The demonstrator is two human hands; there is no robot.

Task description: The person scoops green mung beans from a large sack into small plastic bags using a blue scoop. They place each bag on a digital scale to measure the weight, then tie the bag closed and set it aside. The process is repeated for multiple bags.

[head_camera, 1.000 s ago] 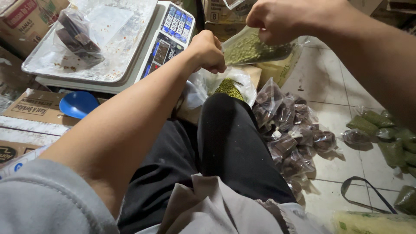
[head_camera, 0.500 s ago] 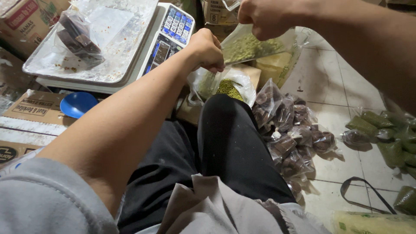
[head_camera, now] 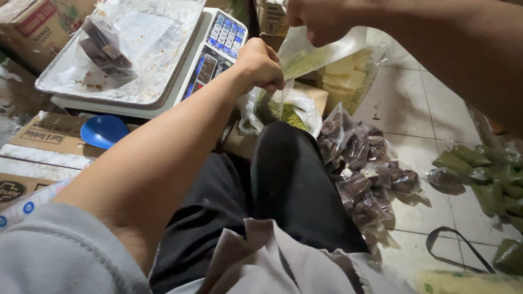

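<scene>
Head view, looking down over the seated person's dark trousers (head_camera: 294, 185). The left hand (head_camera: 260, 65), at about 12 o'clock from the knee, is closed in a pinch on the lower edge of a clear plastic bag (head_camera: 318, 51). The right hand (head_camera: 321, 19), at 1 o'clock and higher, is closed on the bag's upper end, so the bag is stretched between both hands above the floor. Green grains show through the bag's lower part. Directly under the hands sits an open sack of green beans (head_camera: 289, 111). At 10 o'clock stands a digital scale (head_camera: 218, 49), whose tray (head_camera: 109, 90) carries a small packet of dark pieces (head_camera: 103, 46). A blue scoop (head_camera: 103, 130) lies at 9 o'clock. Packets of brown pieces (head_camera: 365, 169) are heaped at 3 o'clock on the tiled floor (head_camera: 414, 103), with green packets (head_camera: 490, 179) farther right.
</scene>
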